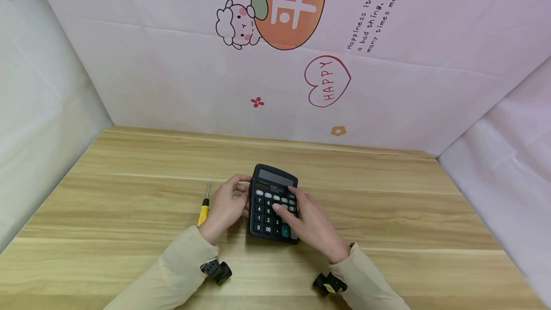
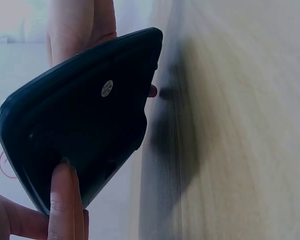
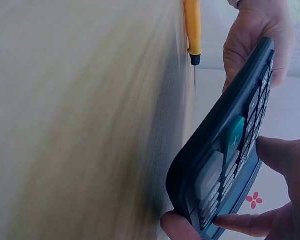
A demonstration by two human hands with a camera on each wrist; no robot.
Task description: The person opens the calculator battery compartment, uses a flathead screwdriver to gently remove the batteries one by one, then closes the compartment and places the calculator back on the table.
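A black calculator [image 1: 271,204] is held above the table, display end away from me, tilted. My left hand [image 1: 228,204] grips its left edge. In the left wrist view, left fingers [image 2: 63,200] lie against the dark back, which bears a small round sticker [image 2: 107,88]. My right hand [image 1: 316,226] holds the right side, thumb over the keys. The right wrist view shows the right thumb [image 3: 275,152] and another finger [image 3: 250,223] on the front face, while a further fingertip [image 3: 177,226] sits at the edge.
A screwdriver [image 1: 204,210] with a yellow and black handle lies on the wooden table [image 1: 387,214], just left of my left hand. Behind the table hangs a white printed cloth [image 1: 172,75], with more pale cloth at both sides.
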